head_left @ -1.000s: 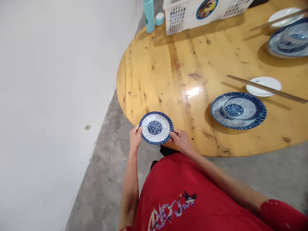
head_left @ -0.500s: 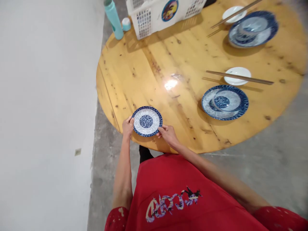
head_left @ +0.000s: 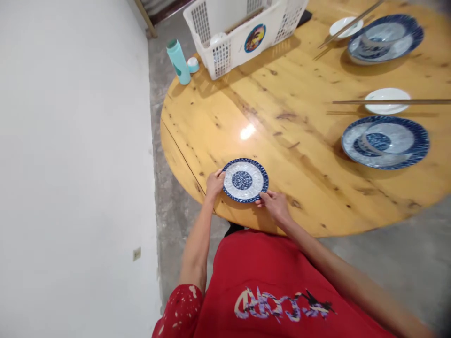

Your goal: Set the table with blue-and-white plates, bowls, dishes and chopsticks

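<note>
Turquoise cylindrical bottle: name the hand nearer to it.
Left. In the picture, the left hand sits below and right of the turquoise bottle; the right hand is lower and farther right.

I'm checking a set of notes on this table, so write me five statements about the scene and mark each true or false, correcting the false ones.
1. The left hand and right hand both hold one blue-and-white plate by its rim. True.
2. The turquoise bottle lies on its side. False: it stands upright.
3. Chopsticks lie across the small white dish nearer the person. True.
4. The white basket has a plain front. False: a round, colourful picture is on it.
5. The person's shirt is red with lettering across the front. True.
</note>
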A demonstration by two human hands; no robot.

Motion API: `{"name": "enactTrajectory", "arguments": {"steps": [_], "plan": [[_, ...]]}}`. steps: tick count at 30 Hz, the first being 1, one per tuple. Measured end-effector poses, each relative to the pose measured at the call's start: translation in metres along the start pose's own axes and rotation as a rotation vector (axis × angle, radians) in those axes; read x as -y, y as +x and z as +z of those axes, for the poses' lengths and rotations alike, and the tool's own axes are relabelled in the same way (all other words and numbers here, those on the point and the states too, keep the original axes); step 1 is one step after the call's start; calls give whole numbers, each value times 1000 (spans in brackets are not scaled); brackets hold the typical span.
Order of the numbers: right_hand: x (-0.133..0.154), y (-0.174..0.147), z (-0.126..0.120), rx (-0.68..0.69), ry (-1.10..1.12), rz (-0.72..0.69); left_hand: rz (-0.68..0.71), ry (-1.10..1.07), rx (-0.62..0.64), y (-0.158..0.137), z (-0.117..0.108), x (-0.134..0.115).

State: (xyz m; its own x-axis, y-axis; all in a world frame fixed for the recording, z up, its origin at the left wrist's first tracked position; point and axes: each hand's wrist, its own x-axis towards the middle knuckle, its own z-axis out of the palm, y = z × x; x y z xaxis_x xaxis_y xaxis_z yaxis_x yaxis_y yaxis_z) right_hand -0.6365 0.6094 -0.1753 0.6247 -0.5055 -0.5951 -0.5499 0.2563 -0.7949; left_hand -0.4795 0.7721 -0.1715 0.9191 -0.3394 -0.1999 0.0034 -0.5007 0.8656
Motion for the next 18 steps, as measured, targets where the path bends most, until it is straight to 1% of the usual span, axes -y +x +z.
{"name": "enactTrajectory", "arguments": {"steps": [2, 7, 12, 15, 18], "plan": [[2, -1, 4, -39, 26, -1, 9, 1, 29, 7, 0, -2], [12, -5, 13, -84, 55, -9, 45, -22, 77, 22, -3, -6], [15, 0, 14, -112, 58, -9, 83, -42, 130, 34, -2, -2], [15, 5, 14, -120, 51, -5, 92, 0, 147, 39, -1, 0], [16, 7, 15, -113, 42, -18, 105, 80, 122, 43, -1, -1]]}}
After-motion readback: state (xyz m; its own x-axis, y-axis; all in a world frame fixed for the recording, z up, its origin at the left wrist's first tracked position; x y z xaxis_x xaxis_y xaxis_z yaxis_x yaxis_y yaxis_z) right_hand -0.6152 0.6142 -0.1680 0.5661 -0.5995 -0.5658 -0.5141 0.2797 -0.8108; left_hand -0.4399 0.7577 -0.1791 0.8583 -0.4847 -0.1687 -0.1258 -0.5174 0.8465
